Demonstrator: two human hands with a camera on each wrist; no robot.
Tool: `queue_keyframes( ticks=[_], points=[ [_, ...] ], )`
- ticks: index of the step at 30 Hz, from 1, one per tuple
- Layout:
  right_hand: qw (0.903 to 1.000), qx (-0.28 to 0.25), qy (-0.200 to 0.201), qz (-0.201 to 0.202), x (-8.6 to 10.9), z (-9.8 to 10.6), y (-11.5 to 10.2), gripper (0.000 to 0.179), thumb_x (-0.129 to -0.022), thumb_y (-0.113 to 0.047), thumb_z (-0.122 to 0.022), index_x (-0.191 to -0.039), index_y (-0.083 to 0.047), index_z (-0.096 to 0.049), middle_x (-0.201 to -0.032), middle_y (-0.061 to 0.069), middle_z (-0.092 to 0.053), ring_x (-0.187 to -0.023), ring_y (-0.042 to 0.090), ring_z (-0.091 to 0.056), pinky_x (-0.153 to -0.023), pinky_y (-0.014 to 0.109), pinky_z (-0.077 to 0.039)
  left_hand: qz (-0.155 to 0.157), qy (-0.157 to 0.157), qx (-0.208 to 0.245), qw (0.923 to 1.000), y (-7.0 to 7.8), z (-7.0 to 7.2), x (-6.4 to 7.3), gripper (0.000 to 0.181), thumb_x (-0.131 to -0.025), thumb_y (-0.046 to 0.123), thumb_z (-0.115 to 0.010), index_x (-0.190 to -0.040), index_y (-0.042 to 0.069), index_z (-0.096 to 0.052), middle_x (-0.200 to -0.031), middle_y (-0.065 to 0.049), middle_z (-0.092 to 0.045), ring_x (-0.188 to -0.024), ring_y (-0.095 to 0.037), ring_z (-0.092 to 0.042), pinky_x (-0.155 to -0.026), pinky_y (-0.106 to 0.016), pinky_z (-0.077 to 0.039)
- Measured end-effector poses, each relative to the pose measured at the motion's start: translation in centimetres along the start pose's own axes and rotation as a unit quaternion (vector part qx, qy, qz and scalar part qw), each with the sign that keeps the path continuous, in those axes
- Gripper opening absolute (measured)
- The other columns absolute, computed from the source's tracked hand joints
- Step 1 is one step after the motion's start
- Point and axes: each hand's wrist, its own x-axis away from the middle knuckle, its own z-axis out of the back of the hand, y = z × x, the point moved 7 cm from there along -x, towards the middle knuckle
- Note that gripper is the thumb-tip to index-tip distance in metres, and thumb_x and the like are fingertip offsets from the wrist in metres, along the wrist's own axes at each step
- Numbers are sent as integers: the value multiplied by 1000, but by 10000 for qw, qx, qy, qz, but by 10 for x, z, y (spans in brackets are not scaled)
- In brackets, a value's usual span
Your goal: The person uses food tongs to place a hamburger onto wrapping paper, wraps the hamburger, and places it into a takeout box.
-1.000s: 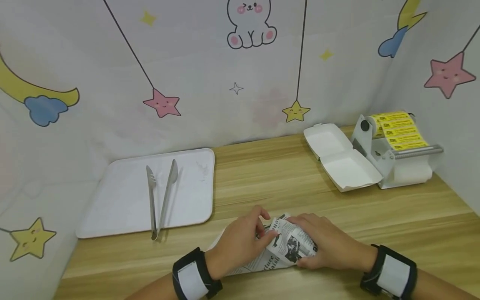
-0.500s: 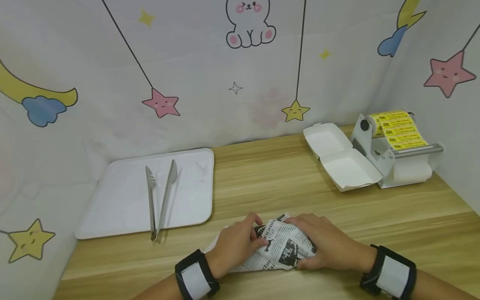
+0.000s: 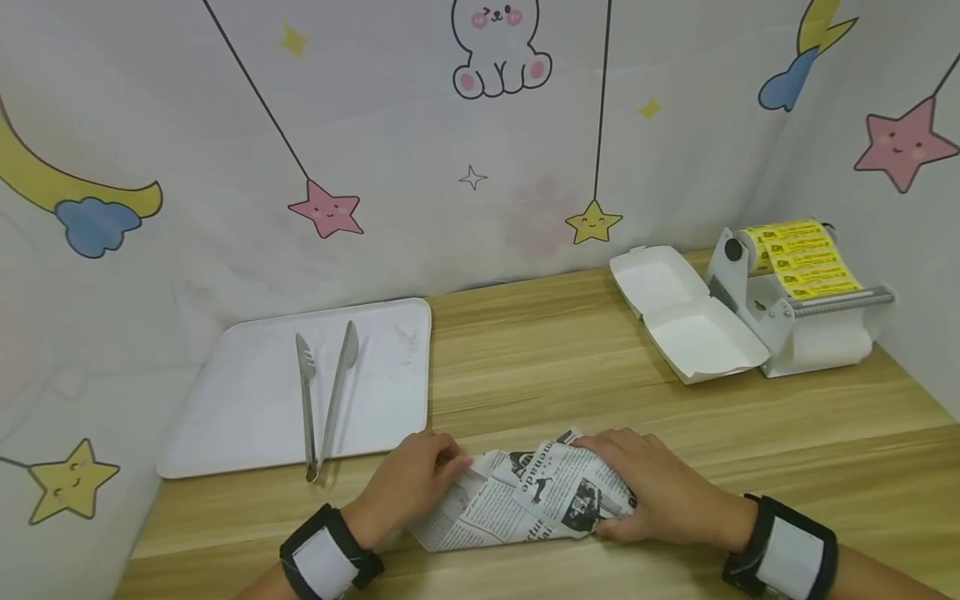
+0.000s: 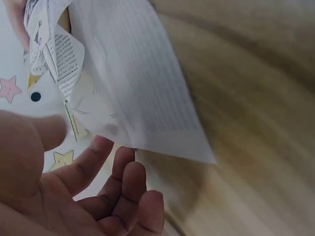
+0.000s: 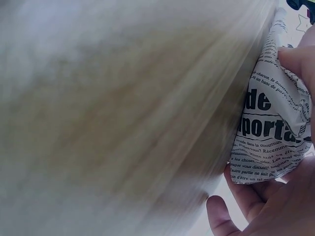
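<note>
The folded sheet of black-and-white newspaper-print paper (image 3: 525, 496) lies near the front of the pale wood-grain table (image 3: 510, 358), between the two hands. The right hand (image 3: 660, 496) has its grip clamped on the paper's right end—fingers over the far side, thumb at the near side. The left hand (image 3: 408, 479) is at the left end, its thumb and fingers apart and loosely bent; in the left wrist view its fingertips are at the paper's edge, though whether they press it I cannot tell. Each wrist wears a black band with a white panel (image 3: 322, 562).

On the left, silver metal tongs (image 3: 308, 417) lie spread on a rounded white rectangular tray (image 3: 247, 392), their joined end past its front rim. At the back right, an open white hinged takeaway box (image 3: 701, 337) sits just beside a white label dispenser (image 3: 780, 321) holding a yellow printed label roll (image 3: 810, 258). Behind hangs a white cartoon-printed backdrop (image 3: 420, 125).
</note>
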Motion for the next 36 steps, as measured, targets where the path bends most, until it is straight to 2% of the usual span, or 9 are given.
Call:
queue_keyframes(
  ticks=[8,11,13,16,20,23,27,31,36],
  points=[
    [10000,6,-9,-53,0,0,-2,90,-74,-51,-86,-147,-14,-48,-139,-2,-54,-127,17,-50,-97,47,-44,171,-597,1037,9927,-12,-2,2,9,-99,11,-65,-91,10,-60,-80,4,-56,-72,-10,-52,-62,-25,-45],
    [10000,50,-1,-85,1,-1,-3,89,-74,-50,-86,-147,-13,-48,-138,-1,-55,-126,17,-50,-96,47,-45,351,-1005,1889,9762,-13,-2,4,11,-103,15,-58,-96,7,-58,-80,2,-52,-71,-13,-49,-59,-25,-41],
    [9999,78,6,-103,1,-2,-3,89,-74,-49,-86,-146,-13,-49,-138,-1,-55,-126,17,-50,-96,47,-45,436,-1259,2540,9580,-13,-3,6,15,-106,18,-53,-99,5,-57,-82,0,-50,-74,-14,-48,-59,-25,-40],
    [9998,142,63,-83,1,-2,-3,89,-73,-48,-87,-146,-13,-49,-138,-1,-55,-126,17,-50,-95,46,-45,721,-1718,3948,8997,-14,-9,10,22,-109,24,-46,-105,4,-54,-91,-1,-54,-83,-15,-53,-66,-24,-45],
    [9996,230,155,-27,1,-1,-4,90,-73,-48,-87,-146,-12,-49,-137,-1,-56,-125,17,-51,-94,45,-46,1044,-1905,5707,7919,-19,-22,14,22,-111,26,-41,-116,7,-52,-107,0,-61,-94,-10,-60,-76,-22,-52],
    [9994,275,194,3,1,-1,-4,90,-73,-50,-86,-146,-12,-49,-137,0,-56,-125,17,-51,-94,44,-46,734,-1642,6192,7643,-18,-25,16,29,-109,18,-48,-133,0,-48,-118,-1,-61,-103,-9,-61,-84,-22,-53],
    [9990,322,304,72,1,0,-5,90,-73,-51,-86,-145,-12,-50,-136,0,-57,-123,17,-52,-92,43,-47,300,-1266,6251,7696,-9,-29,14,39,-101,5,-60,-135,-1,-43,-124,-1,-58,-110,-12,-59,-89,-24,-52],
    [9988,329,359,111,1,0,-5,91,-72,-50,-87,-145,-11,-50,-135,0,-57,-122,17,-53,-92,43,-47,228,-889,6315,7699,3,-36,11,32,-94,-6,-61,-113,10,-41,-111,0,-53,-98,-9,-56,-79,-19,-49],
    [9985,394,377,91,1,0,-4,92,-71,-50,-87,-145,-11,-50,-134,-1,-57,-122,16,-52,-91,42,-47,810,-253,5927,8010,13,-42,12,25,-93,-2,-61,-101,7,-39,-107,-5,-51,-95,-8,-53,-79,-17,-48]
  ],
)
